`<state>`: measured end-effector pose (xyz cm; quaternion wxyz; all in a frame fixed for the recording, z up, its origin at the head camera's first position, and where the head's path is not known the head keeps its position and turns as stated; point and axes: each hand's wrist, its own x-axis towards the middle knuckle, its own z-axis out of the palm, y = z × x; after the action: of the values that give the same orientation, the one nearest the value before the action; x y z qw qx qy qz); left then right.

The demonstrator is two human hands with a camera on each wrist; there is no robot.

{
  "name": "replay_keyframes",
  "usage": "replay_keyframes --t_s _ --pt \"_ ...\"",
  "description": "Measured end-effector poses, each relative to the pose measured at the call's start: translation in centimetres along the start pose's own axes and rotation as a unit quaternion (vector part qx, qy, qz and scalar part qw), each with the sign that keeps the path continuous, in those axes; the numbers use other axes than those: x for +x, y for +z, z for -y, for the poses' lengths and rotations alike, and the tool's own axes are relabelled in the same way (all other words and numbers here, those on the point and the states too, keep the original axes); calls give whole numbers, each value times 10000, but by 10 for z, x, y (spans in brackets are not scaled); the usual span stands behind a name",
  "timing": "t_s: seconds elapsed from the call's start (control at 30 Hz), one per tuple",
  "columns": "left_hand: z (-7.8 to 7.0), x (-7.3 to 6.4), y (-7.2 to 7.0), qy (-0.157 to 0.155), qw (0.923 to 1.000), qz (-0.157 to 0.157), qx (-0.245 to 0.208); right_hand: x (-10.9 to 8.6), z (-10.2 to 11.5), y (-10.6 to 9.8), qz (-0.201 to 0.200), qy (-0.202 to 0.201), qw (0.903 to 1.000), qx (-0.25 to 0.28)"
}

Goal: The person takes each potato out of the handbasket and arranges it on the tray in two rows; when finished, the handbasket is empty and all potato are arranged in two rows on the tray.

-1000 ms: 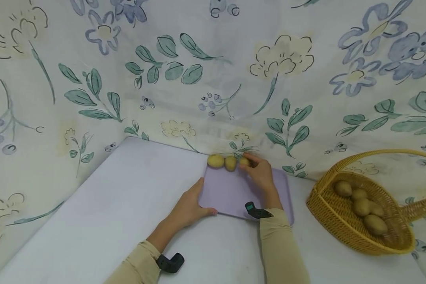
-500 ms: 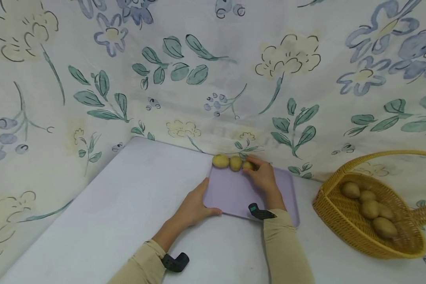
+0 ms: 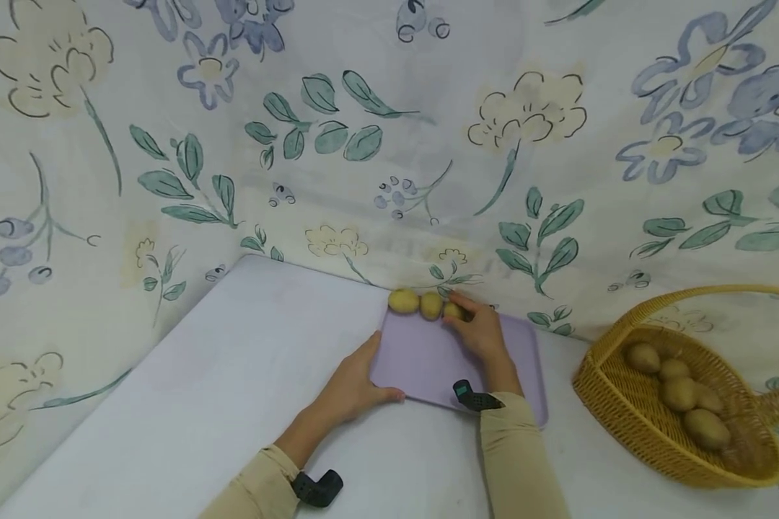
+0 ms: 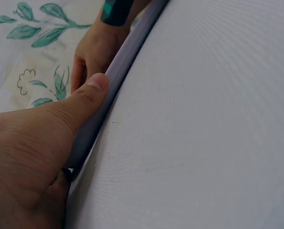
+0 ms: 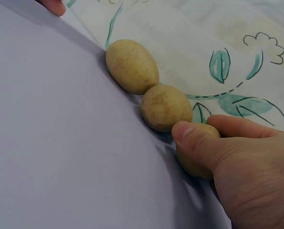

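Observation:
A purple tray [image 3: 422,360] lies on the white table, with three potatoes lined up along its far edge. The left potato [image 3: 404,301] and the middle potato [image 5: 165,108] sit side by side, touching. My right hand [image 3: 482,335] pinches the third potato [image 5: 196,160] between thumb and fingers, right beside the middle one; the hand partly covers it. My left hand [image 3: 347,386] spans the tray's near left corner. Its thumb [image 4: 87,98] lies straight along the front edge, and its fingers stretch up the left side.
A heart-shaped wicker basket [image 3: 623,414] with a tall handle stands right of the tray and holds several potatoes [image 3: 706,429]. Floral cloth [image 3: 337,173] rises behind and left of the table [image 3: 214,360], close against the tray's far edge.
The head view has shifted slightly, moving the whole scene a little right in it. My right hand has drawn the third potato close against the middle one. My left hand stays at the tray's corner.

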<state>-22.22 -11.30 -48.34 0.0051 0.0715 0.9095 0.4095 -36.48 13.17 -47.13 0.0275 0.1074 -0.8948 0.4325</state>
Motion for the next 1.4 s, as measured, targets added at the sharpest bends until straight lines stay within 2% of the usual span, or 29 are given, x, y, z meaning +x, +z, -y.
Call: replay_keyframes --t_s 0.2,0.4,0.53,0.73,0.9,1.07,1.27,1.4 --pt "-3 0 -1 101 9999 -57 38 3 2 -2 -53 -156 9999 -34" --pt "-2 2 -6 77 9998 -133 105 9 5 0 -180 -295 9993 -121" --pt "0 1 -3 4 9999 -144 36 8 2 4 -276 -366 9989 -93" --pt "3 -3 7 17 10000 -23 14 -2 -9 7 -475 -334 9981 -219" --pt "0 -2 4 16 9999 -90 130 0 -6 7 -577 -183 9973 -425" --pt "0 0 5 22 9999 -14 148 -2 -6 6 -639 -91 9966 -508" --pt "1 2 2 58 9999 -43 125 -1 -3 6 -633 -146 9969 -454" --pt "5 1 2 13 10000 -11 56 -1 -3 9 -626 -29 9972 -403"
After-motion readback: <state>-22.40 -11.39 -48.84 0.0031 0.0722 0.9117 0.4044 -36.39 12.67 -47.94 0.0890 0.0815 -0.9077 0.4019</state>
